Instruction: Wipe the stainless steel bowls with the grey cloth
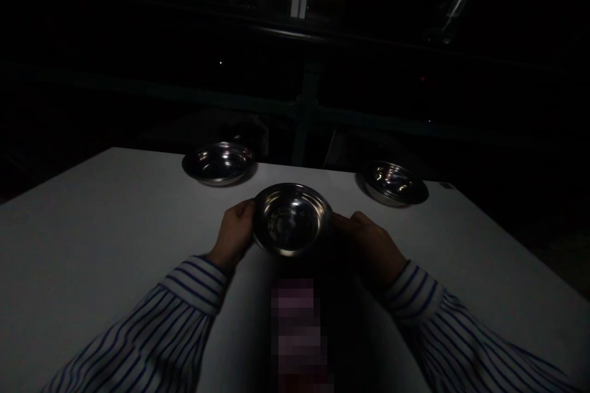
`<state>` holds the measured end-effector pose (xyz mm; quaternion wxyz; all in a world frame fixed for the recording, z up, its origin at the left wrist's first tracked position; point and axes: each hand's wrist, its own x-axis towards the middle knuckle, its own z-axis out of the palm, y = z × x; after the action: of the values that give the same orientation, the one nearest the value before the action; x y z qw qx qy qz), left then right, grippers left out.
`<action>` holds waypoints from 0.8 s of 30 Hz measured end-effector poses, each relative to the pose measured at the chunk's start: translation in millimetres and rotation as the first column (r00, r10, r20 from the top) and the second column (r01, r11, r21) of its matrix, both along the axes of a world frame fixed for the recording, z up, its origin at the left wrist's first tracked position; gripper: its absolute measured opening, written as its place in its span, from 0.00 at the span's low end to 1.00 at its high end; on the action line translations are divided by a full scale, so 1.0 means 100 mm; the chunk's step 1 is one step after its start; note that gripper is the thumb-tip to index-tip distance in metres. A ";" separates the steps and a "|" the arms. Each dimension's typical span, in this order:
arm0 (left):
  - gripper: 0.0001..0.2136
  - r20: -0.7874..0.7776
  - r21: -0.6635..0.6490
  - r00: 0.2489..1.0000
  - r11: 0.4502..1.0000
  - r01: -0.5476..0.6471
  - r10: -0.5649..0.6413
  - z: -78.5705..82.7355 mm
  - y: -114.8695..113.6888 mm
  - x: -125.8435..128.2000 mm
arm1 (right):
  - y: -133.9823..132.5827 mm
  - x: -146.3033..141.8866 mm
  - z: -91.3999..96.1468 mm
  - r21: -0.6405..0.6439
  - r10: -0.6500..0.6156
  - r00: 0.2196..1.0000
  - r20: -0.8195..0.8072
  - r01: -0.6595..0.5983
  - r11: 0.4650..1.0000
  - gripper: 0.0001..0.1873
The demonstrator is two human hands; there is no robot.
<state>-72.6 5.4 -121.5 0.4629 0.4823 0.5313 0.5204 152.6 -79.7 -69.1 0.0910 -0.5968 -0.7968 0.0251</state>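
A shiny metal bowl [292, 224] is held between my two hands at the middle of the white table, tilted so that its inside faces me. My left hand [234, 232] grips its left rim with the fingers closed. On the opposite side, my right hand [371, 242] has hold of the right rim, partly lost in shadow. Whether the bowl's base touches the table cannot be made out. Two more metal bowls stand farther back: the left bowl [219, 164] and the right bowl [394, 184], both near the far edge.
The white table [115, 221] spreads out to both sides, its far edge just behind the two back bowls. Beyond it a dark rail [276, 101] crosses the view, and most of the background is too dark to read. A pixelated patch covers the bottom middle.
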 end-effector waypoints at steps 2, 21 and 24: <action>0.18 0.015 -0.022 1.000 1.000 0.012 -0.012 0.00 0.00 0.00 | 0.01 0.00 0.00 0.006 -0.003 1.000 -0.010 0.003 1.000 0.12; 0.18 0.026 -0.035 0.997 0.996 0.080 -0.079 0.04 -0.02 0.01 | 0.27 0.04 0.11 -0.082 0.023 0.998 -0.059 -0.028 0.996 0.15; 0.18 0.037 -0.022 0.996 0.996 0.087 -0.086 0.02 -0.01 0.01 | 0.36 0.07 0.14 -0.094 0.038 0.999 -0.012 -0.039 0.995 0.17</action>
<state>-71.7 4.4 -119.9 0.5002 0.4897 0.5078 0.5022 159.7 -43.9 -55.1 0.0662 -0.5847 -0.8057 0.0674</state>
